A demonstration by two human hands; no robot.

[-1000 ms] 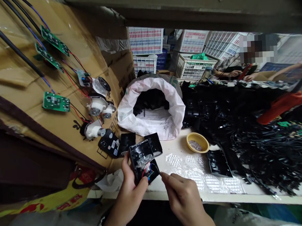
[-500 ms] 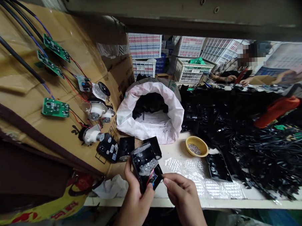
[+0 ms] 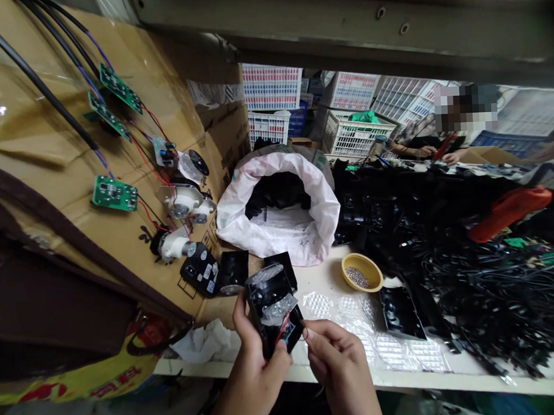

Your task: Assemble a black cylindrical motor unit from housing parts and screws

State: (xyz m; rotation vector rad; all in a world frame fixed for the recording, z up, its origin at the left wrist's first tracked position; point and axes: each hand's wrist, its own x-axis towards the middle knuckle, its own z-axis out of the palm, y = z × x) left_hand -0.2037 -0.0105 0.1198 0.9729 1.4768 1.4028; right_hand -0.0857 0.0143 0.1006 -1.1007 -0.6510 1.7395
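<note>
My left hand (image 3: 257, 376) grips a black plastic housing (image 3: 268, 293) from below, and a clear plastic piece (image 3: 278, 309) lies on its face. Red and blue wires (image 3: 285, 331) show at its lower end. My right hand (image 3: 341, 367) pinches at the housing's lower right edge, where a thin wire (image 3: 305, 335) loops toward the fingertips. Two more black housing parts (image 3: 233, 272) lie just beyond the hands, and a black control box (image 3: 199, 269) sits next to them. Several green circuit boards (image 3: 115, 193) with small white motors (image 3: 182, 201) rest on a cardboard sheet at the left.
A white sack (image 3: 278, 232) of black parts stands behind the hands. A yellow bowl of screws (image 3: 362, 272) and bubble wrap (image 3: 393, 343) lie on the white bench. Black cords (image 3: 486, 284) heap at the right. Plastic crates (image 3: 272, 88) and a co-worker's hands (image 3: 426, 152) are beyond.
The housing has shifted slightly right and turned in my left hand. My right hand has come closer to its lower edge, and the whole view has drifted slightly.
</note>
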